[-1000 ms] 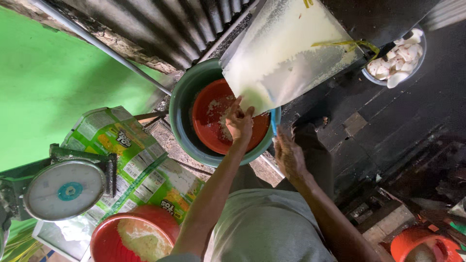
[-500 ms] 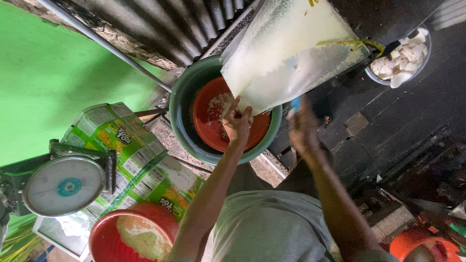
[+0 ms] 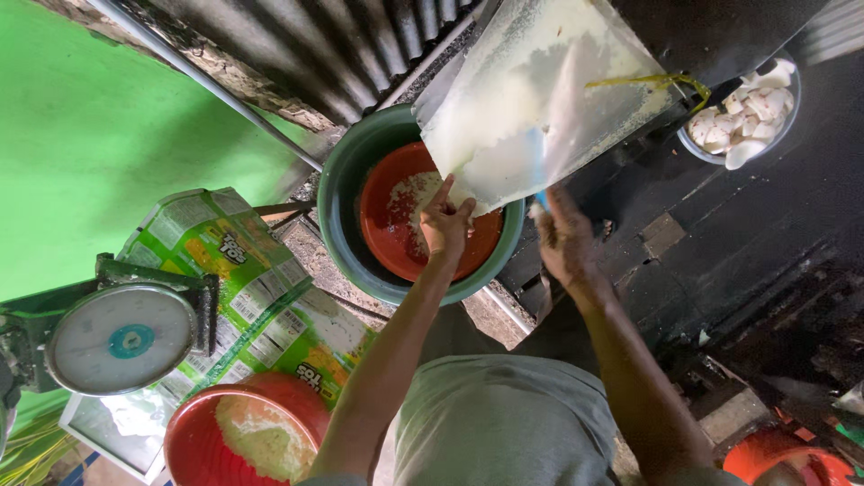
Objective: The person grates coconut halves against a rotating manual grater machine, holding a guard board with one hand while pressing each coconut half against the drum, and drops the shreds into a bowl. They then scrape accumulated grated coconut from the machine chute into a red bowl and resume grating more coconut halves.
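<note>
White-coated chute [image 3: 531,99], tilted over red basin [image 3: 396,225]

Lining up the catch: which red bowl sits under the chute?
The red bowl nested in the green tub, beside the left hand; the other red bowl sits near the scale.
</note>
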### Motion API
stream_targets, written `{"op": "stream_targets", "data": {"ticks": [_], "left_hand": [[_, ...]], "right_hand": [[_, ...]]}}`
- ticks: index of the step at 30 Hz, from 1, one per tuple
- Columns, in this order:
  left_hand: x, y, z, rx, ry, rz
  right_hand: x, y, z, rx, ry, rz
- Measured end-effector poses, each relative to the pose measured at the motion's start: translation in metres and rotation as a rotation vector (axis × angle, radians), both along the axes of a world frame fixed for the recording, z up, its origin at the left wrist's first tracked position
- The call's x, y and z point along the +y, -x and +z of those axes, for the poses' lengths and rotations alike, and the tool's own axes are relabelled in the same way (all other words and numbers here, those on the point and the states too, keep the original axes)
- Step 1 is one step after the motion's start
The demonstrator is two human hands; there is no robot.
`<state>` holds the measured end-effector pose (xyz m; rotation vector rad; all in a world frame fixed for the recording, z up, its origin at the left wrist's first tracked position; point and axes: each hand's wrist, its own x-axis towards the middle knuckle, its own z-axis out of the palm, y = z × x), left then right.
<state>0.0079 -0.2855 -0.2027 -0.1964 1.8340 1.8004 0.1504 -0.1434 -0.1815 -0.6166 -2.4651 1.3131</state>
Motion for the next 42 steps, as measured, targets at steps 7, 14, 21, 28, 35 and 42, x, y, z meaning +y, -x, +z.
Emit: {"op": "stream_targets", "data": {"ticks": [7, 14, 21, 28, 35, 42], "left_hand": [[-0.001, 0.008, 0.009, -0.077, 0.142, -0.061], [-0.007, 0.006, 0.003, -0.080, 0.098, -0.040], [-0.027, 0.010, 0.016, -0.190, 0.068, -0.116], [-0.021, 0.021, 0.015, -0.306, 0.089, -0.178], [-0.017, 0.019, 0.001, -0.072, 0.173, -0.210], [-0.029, 0.007, 0.002, -0.188, -0.049, -0.061]], "right_hand": [[-0.044, 0.005, -0.040, -0.260, -0.026, 0.153], [-0.032, 0.018, -0.027, -0.086, -0.041, 0.125], [0.038, 0.063, 0.000, -0.317, 0.133, -0.104], [0.009, 0.046, -0.026, -0.232, -0.143, 0.082], [-0.069, 0.002, -0.059, -0.129, 0.138, 0.219], [-0.070, 0.024, -0.060, -0.136, 0.177, -0.119]]}}
